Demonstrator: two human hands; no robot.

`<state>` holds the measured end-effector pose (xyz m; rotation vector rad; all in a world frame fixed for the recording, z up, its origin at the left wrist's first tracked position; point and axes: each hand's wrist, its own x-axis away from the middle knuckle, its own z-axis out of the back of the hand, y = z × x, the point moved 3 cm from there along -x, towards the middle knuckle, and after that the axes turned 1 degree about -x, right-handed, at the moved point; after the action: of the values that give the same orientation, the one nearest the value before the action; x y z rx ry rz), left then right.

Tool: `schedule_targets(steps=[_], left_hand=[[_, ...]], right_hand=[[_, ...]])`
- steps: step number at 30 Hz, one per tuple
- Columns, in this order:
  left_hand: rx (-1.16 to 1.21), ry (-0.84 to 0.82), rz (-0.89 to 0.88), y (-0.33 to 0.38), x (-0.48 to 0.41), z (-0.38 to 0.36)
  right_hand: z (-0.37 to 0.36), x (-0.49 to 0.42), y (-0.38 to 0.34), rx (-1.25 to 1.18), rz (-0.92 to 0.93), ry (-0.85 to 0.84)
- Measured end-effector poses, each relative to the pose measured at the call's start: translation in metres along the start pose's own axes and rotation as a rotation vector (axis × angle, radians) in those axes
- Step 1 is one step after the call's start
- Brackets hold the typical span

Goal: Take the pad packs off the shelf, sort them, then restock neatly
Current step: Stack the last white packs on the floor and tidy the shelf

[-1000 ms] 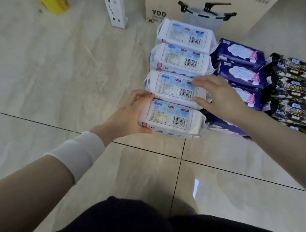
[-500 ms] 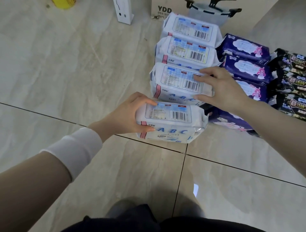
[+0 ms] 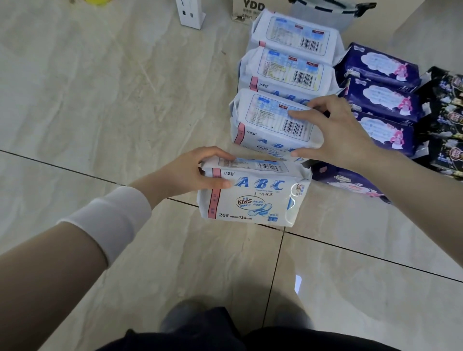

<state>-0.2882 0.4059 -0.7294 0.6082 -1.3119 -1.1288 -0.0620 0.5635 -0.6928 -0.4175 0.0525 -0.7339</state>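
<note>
White ABC pad packs stand in a row on the tiled floor. My left hand [image 3: 198, 172] grips the nearest white pack [image 3: 253, 198] at its left end, lifted and tilted so its printed front faces me. My right hand [image 3: 343, 135] grips the second white pack [image 3: 270, 122] at its right end, fingers over the top and thumb under the front edge. Two more white packs [image 3: 288, 67] stand behind it. Purple packs [image 3: 378, 100] form a row to the right, and black packs [image 3: 448, 120] lie at the far right edge.
A cardboard box marked YDD [image 3: 246, 10] and a grey lidded pot [image 3: 323, 12] stand behind the rows. A small white box [image 3: 191, 12] and a yellow object [image 3: 96, 2] sit at the top left. Bare floor tiles stretch to the left and near me.
My left hand has raised the nearest white pack and drawn it toward me, tipping its front into view. My right hand has closed on the second pack and lifted its front.
</note>
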Motion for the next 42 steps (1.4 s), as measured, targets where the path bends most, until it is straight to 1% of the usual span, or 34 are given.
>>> schedule_targets(steps=[5,10,14,17,20,23,27,33,36,39,42], left_hand=[[0.047,0.016,0.005,0.000,0.001,-0.003],[0.140,0.016,0.023,-0.003,0.002,-0.003],[0.203,0.002,0.103,0.004,0.018,0.003],[0.214,0.007,0.149,0.032,0.047,0.010],[0.186,0.020,0.188,0.084,0.084,0.022],[0.175,0.013,0.197,0.159,0.124,0.037],[0.183,0.024,0.179,0.278,0.178,0.059],[0.147,-0.016,0.117,0.464,0.251,0.091],[0.120,-0.025,0.062,0.542,0.276,0.102],[0.120,-0.008,0.012,0.603,0.293,0.105],[0.073,-0.003,-0.059,0.656,0.300,0.100]], right_hand=[[-0.006,0.001,0.003,0.000,-0.008,0.034],[-0.010,-0.003,0.004,-0.078,0.047,0.093],[0.006,-0.001,-0.006,-0.170,-0.029,0.094],[0.039,0.004,-0.022,-0.235,-0.120,0.052],[0.101,0.012,-0.049,-0.275,-0.174,0.018],[0.185,0.024,-0.082,-0.319,-0.209,-0.003],[0.313,0.047,-0.130,-0.347,-0.273,-0.042],[0.513,0.085,-0.199,-0.395,-0.343,-0.057],[0.595,0.106,-0.215,-0.462,-0.363,-0.050],[0.657,0.125,-0.219,-0.483,-0.379,-0.044],[0.713,0.146,-0.218,-0.502,-0.383,0.013]])
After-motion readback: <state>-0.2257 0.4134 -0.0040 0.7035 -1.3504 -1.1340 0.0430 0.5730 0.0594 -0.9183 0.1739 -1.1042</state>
